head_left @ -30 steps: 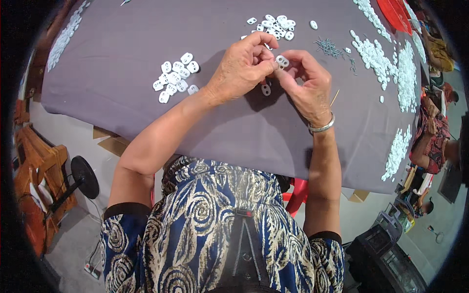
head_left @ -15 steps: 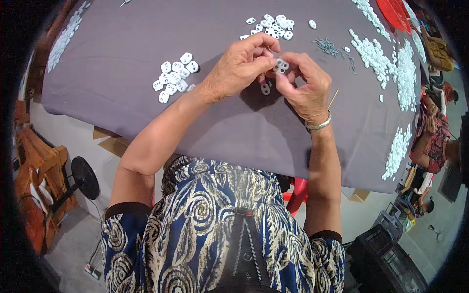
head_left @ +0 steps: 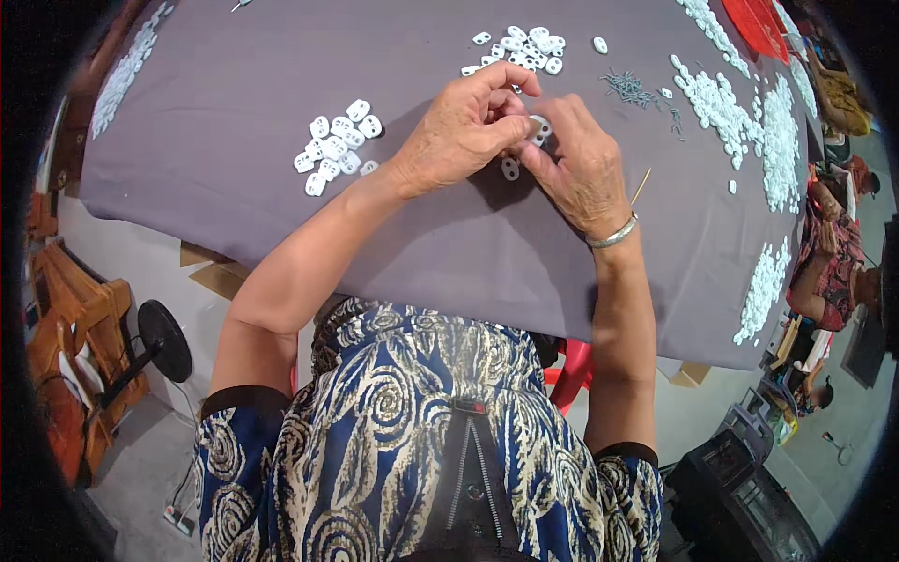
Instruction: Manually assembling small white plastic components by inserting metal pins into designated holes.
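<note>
Above the middle of the table, both hands meet at a small white plastic piece with dark round holes, which looks like a cord lock (head_left: 540, 133). My left hand (head_left: 465, 126) pinches its left side between thumb and fingers. My right hand (head_left: 582, 167), with a silver bangle at the wrist, closes on its right side, fingers bent over it and hiding part of it. Below them a similar white cord lock (head_left: 509, 170) lies on the grey cloth. To the left is a pile of white cord locks (head_left: 334, 148); another pile of white holed pieces (head_left: 529, 49) lies beyond my hands.
Small grey springs (head_left: 629, 89) are heaped at the right, with many loose white parts (head_left: 779, 140) beyond them. A thin yellowish stick (head_left: 641, 187) lies near my right wrist. More white parts (head_left: 126, 80) line the far left edge. A red tray (head_left: 754, 30) stands back right.
My right hand has turned inward and its fingers have folded over the cord lock, covering more of it. The left hand has barely moved.
</note>
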A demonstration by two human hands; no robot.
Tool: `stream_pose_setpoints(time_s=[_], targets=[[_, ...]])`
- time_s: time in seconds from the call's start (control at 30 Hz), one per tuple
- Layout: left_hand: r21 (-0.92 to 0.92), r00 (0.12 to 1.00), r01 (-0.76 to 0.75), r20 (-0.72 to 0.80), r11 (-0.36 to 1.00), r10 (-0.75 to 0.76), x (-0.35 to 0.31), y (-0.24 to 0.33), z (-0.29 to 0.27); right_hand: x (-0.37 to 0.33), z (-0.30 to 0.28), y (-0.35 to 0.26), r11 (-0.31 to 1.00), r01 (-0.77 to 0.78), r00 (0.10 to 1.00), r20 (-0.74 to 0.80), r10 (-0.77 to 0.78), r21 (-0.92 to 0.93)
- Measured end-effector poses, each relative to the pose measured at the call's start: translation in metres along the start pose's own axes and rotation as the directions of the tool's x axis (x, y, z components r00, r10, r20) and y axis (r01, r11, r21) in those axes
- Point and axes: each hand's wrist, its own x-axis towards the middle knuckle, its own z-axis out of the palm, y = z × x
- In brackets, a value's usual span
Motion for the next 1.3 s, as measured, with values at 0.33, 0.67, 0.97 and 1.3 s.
stream_pose_setpoints(time_s=[0.33, 0.67, 0.97, 1.3], targets=[[-0.043, 0.999, 0.040, 0.030, 0.998, -0.038, 0.003, 0.004, 0.000, -0.005, 0.007, 0.005, 0.996, -0.052, 0.992, 0.109, 0.059, -0.071], [-0.123, 0.992, -0.127, -0.019, 0.984, 0.126, -0.003, 0.010, 0.009, -0.003, 0.005, -0.015, 0.991, -0.104, 0.995, 0.013, 0.103, 0.089], [-0.129, 0.946, -0.225, -0.264, 0.966, 0.185, -0.015, 0.001, 0.036, -0.007, 0.041, -0.028, 0.958, -0.028, 0.997, -0.066, 0.049, 0.285], [-0.201, 0.935, -0.198, -0.333, 0.959, 0.124, -0.011, -0.001, 0.036, -0.004, 0.038, -0.027, 0.982, -0.009, 1.000, 0.004, 0.009, 0.187]])
